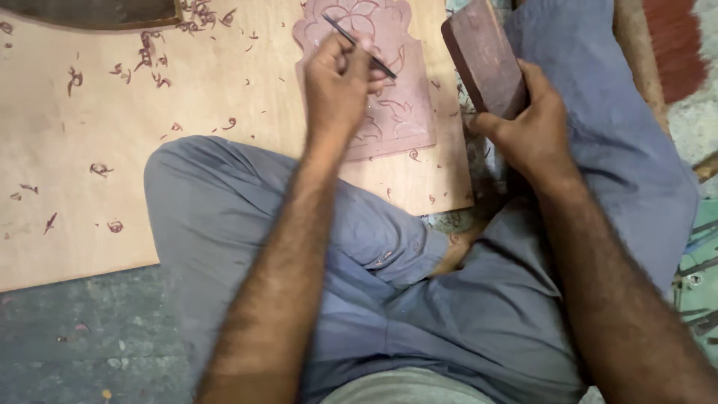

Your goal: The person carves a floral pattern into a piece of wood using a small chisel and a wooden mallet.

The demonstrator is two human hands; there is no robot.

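Observation:
My left hand grips a thin dark chisel, its shaft slanting across a pinkish wooden panel carved with flower and leaf shapes. The hand rests on the panel's left part and hides it. My right hand holds a reddish-brown wooden block upright, to the right of the panel and apart from the chisel. The panel lies on a pale plywood board.
Curled reddish wood shavings are scattered over the board. My legs in blue-grey trousers are crossed below the hands. A grey-green floor lies at the lower left. Metal tools lie at the right edge.

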